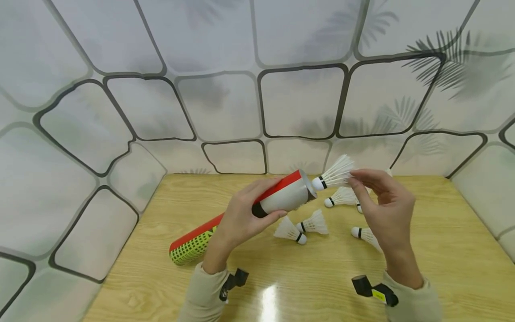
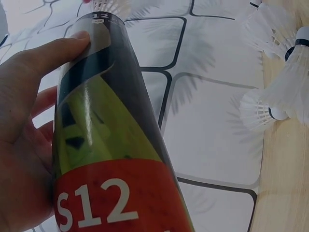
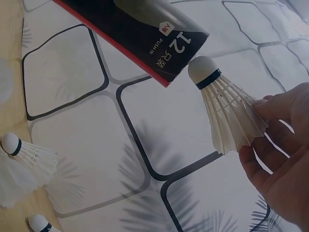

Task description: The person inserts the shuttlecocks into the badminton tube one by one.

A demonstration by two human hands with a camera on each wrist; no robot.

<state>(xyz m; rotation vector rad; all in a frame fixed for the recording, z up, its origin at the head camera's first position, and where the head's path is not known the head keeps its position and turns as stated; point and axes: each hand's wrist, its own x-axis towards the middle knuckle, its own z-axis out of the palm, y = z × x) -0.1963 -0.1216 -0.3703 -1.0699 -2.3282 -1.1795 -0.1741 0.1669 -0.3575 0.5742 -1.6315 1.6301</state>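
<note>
Tube: middle hidden by the left hand; contents could not be told; both wrist views cut it off.
Print: more below "S12" ran off the bottom edge; some lettering at the far end was too small to read.
Left-hand fingers: partly hidden behind the tube.
Held shuttle: feather tips partly covered by the right hand; in the left wrist view, cork hidden behind the tube.
Far-right shuttles: partly hidden behind the right hand, their number unclear.
Near-right shuttle: feathers partly hidden there too.
Sleeves: cut off by the head view's bottom edge.
Yellow tag: too small to read.
</note>
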